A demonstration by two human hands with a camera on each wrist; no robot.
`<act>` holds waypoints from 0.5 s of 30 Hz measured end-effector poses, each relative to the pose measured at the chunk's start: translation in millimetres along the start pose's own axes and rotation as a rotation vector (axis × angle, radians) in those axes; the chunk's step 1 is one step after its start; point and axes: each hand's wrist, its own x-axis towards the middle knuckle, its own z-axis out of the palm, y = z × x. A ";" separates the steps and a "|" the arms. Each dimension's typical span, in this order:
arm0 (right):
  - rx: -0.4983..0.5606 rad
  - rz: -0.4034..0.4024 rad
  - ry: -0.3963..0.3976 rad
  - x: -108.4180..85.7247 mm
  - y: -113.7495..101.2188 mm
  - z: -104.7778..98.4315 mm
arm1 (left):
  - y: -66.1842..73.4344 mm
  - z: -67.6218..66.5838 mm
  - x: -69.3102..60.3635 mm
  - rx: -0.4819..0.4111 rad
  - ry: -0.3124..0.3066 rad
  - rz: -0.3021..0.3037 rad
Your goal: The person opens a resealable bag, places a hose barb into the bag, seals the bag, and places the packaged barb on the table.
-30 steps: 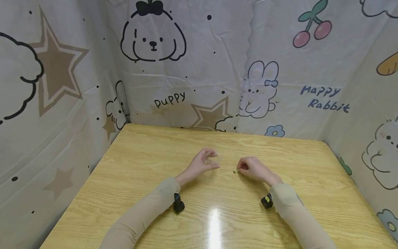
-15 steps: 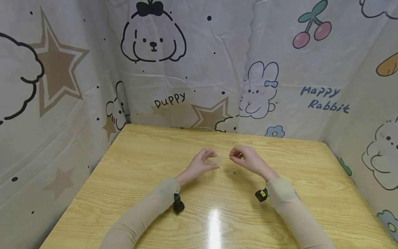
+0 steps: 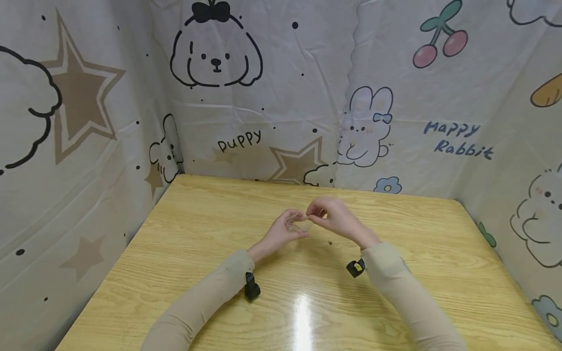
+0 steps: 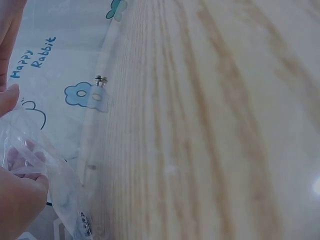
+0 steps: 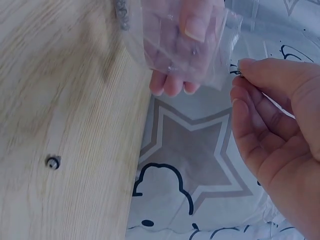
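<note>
A clear plastic bag [image 5: 175, 45] is held open by my left hand [image 3: 287, 228], its thumb on one side and fingers behind in the right wrist view. Small metal pieces [image 5: 122, 14] lie in the bag's far corner. My right hand [image 3: 338, 218] pinches a tiny metal piece [image 5: 239, 73] between thumb and index finger, right beside the bag's mouth. One more small metal piece [image 5: 53, 162], with a dark ring, sits on the table below the hands; the head view shows it as a speck [image 3: 331, 243].
The wooden table [image 3: 210, 209] spans the space under both arms. A patterned cloth [image 3: 281, 97] hangs behind it and at both sides. A small black device [image 3: 251, 287] is strapped at the left wrist, another [image 3: 355, 267] at the right.
My right hand has risen from the tabletop and moved left to the bag, carrying a tiny piece. The left hand and bag have stayed nearly still.
</note>
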 end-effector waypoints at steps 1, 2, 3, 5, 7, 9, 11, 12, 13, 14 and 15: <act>0.002 -0.005 -0.003 1.0 -0.5 1.0 | -0.1 0.0 -0.1 0.001 -0.002 0.001; 0.003 -0.009 -0.005 1.7 -0.9 1.8 | 0.0 0.0 -0.3 0.004 -0.003 -0.002; 0.002 -0.013 -0.006 2.3 -1.2 2.5 | -0.1 0.1 -0.3 0.006 -0.005 -0.004; 0.004 -0.017 -0.007 2.4 -2.3 2.9 | -0.1 0.2 -0.2 0.012 -0.005 -0.009; 0.008 -0.018 -0.004 2.1 -2.8 2.6 | -0.4 0.5 0.0 0.012 -0.006 -0.007; 0.009 -0.016 0.004 1.0 -2.6 1.4 | -0.4 0.9 0.1 0.008 -0.007 -0.005; 0.015 -0.011 0.012 -0.5 -1.8 -0.4 | -0.1 1.4 0.0 0.005 -0.005 -0.003; 0.017 -0.008 0.017 -1.5 -1.2 -1.4 | 0.1 1.5 -0.1 0.005 -0.002 -0.004; 0.020 -0.004 0.022 -2.8 -0.7 -2.7 | 0.2 1.7 -0.2 0.007 0.001 -0.004; 0.022 -0.001 0.026 -4.2 0.0 -3.9 | 0.3 1.9 -0.3 0.009 0.003 -0.005; 0.024 0.004 0.030 -5.7 0.8 -5.0 | 0.5 2.1 -0.4 0.013 0.006 -0.008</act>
